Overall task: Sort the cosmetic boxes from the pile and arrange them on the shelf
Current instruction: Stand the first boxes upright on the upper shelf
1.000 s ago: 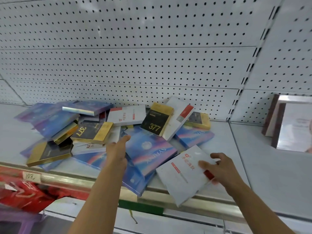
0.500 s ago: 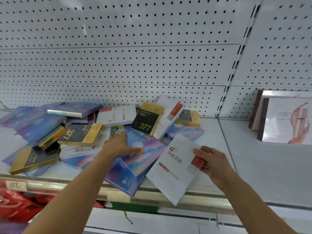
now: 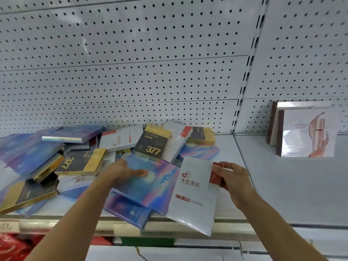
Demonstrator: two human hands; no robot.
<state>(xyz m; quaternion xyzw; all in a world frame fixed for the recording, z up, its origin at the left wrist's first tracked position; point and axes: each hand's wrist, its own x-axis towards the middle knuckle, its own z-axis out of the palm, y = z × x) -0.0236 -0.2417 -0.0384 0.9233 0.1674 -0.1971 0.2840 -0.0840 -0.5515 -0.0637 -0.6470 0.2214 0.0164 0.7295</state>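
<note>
Head view: white box point(image 3: 192, 194) tilted at shelf point(image 3: 263, 185) front edge, right of pile point(image 3: 94, 162). Right hand point(image 3: 233, 181) pinches its red corner. Left hand point(image 3: 120, 172) lies flat, fingers straight, on blue box point(image 3: 150, 187).

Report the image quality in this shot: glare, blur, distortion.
Head view: wide-angle bend curves the pegboard lines and shelf edge; glare streaks the wrapped white box in the right hand and the upright boxes far right; the blue boxes at left are smeared; lighting is flat, shadows faint.
</note>
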